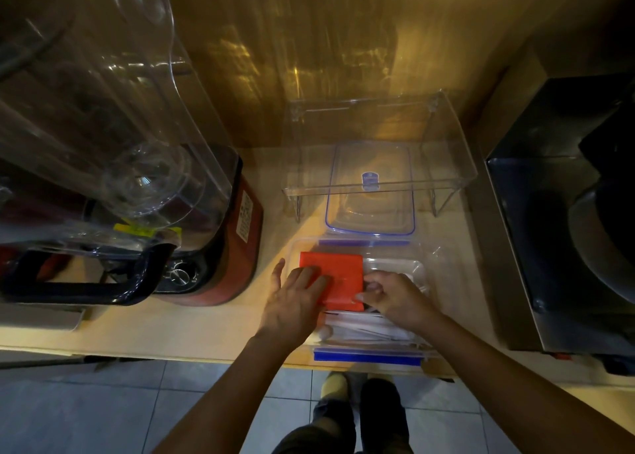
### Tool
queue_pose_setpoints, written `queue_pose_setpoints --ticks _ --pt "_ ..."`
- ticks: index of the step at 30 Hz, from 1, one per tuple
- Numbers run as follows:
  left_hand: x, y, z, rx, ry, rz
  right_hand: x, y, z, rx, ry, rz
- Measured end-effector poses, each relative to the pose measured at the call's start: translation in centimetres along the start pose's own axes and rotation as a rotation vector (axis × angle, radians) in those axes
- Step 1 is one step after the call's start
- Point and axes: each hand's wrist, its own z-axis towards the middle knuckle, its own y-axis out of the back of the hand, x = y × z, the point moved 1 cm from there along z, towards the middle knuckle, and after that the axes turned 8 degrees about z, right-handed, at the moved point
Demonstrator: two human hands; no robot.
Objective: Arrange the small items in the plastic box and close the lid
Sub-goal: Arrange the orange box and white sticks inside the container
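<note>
A clear plastic box [429, 257] with blue latches stands at the counter's front edge. Inside it lies a flat orange-red packet [338, 268] on the left and white wrapped items [364, 330] near the front. My left hand [295, 299] rests flat on the packet's left part, thumb outside the box wall. My right hand [391, 295] is curled at the packet's right edge, fingers pinching something small that I cannot make out. The box's clear lid [369, 220] with a blue rim lies behind the box, partly under a clear stand.
A clear acrylic stand [457, 165] sits over the lid at the back. A red blender [220, 247] with a large clear jug and black handle fills the left. A dark metal appliance [556, 247] stands right. The counter edge [171, 354] runs in front, tiled floor below.
</note>
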Motion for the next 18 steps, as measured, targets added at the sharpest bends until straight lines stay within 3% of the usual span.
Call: queue_pose_setpoints --ticks 8,13,18 --pt "-0.1 0.3 0.1 -0.022 -0.035 0.0 -0.3 1.3 -0.7 0.044 0.057 -0.284" --pt "-0.2 0.4 -0.1 -0.082 -0.056 -0.01 -0.7 3.5 -1.1 0.069 0.162 -0.887" --pt "-0.4 0.5 0.0 -0.079 -0.067 -0.025 -0.4 3.1 -0.5 0.113 0.143 -1.118"
